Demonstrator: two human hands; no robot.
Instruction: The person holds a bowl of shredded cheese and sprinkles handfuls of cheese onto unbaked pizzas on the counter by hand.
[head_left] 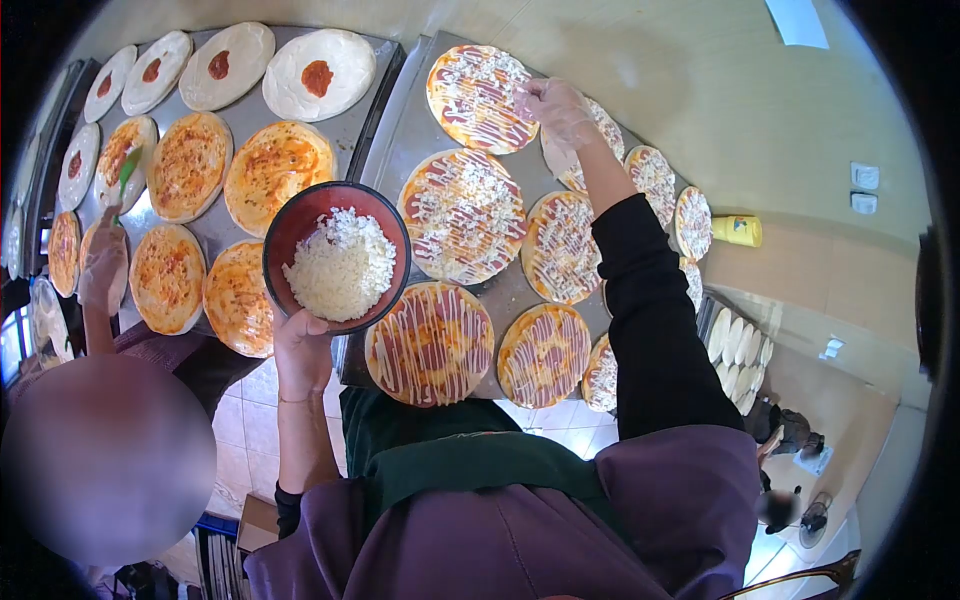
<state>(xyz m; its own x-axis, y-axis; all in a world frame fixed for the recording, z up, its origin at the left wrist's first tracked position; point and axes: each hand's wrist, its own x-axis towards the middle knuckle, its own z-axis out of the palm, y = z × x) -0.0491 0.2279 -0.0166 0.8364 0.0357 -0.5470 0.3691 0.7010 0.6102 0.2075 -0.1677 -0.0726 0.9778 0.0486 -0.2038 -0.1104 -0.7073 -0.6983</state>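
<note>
My left hand (pixel 302 352) grips the lower rim of a dark bowl with a red inside (pixel 283 235). White shredded cheese (pixel 345 265) is heaped in it. In a clear glove, my right hand (pixel 556 108) is over the right edge of the top pizza (pixel 470 95). Its fingers are drawn together, and what is between them is too small to make out. Directly below, another pizza (pixel 462 215) bears sauce stripes and scattered white cheese. Nearest to me, one pizza (pixel 430 345) has sauce stripes and meat slices without white cheese.
More topped pizzas (pixel 562 245) fill the metal table's right side, beside a yellow bottle (pixel 738 231). On the left table lie sauced bases (pixel 190 165) and pale bases with sauce dabs (pixel 320 75). There a co-worker's hand (pixel 102 265) holds a green-ended utensil (pixel 130 166).
</note>
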